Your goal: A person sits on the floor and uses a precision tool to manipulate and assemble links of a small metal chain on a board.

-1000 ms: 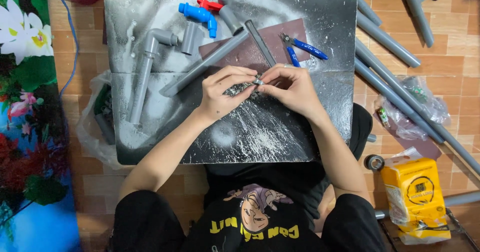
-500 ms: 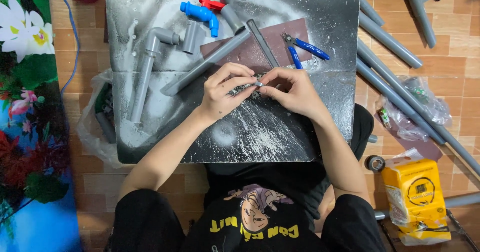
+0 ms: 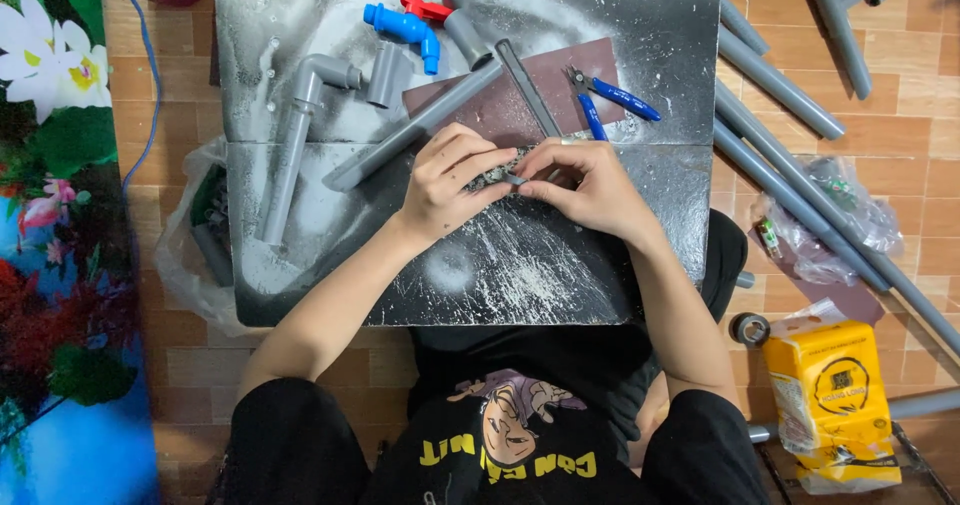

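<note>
My left hand and my right hand meet over the middle of a dark, paint-speckled board. Between their fingertips they pinch a small grey metallic piece; what it is I cannot tell. Just beyond the fingers a long grey pipe lies slanted across a brown sheet, with a flat grey file beside it. Blue-handled cutters rest to the right of the file.
A grey elbow pipe assembly lies at the board's left, a blue tap and red piece at the top. Several long grey pipes cross the tiled floor at right, near a plastic bag, tape roll and yellow package.
Both hands have stayed together on the small piece, with only slight finger shifts. Nothing else on the board has moved.
</note>
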